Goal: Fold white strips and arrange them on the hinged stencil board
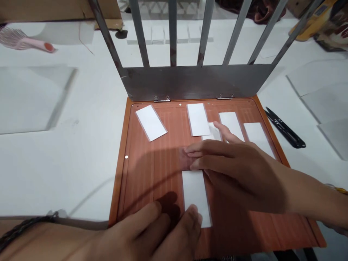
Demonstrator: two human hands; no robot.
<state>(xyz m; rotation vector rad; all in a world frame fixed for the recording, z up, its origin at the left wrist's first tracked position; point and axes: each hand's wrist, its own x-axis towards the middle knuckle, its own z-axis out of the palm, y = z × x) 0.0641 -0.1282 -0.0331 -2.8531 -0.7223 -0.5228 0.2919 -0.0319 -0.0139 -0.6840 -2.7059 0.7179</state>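
A white card in a clear sleeve lies on the reddish-brown board, its transparent flap stretching beyond the card's far end. My left hand rests fingertips on the card's near end, thumb apart from the fingers. Over the flap, my right hand has its fingers stretched out flat and its thumb raised; its fingertips touch the clear film. Other white cards lie farther back: a tilted card at left, an upper card overlapping a partly hidden card, and two cards at right.
A hinged metal frame with bars stands raised at the board's back edge. Black thread snips lie to the right. A pink brush, clear sheets, stacked white cards and a yellow tool surround the board.
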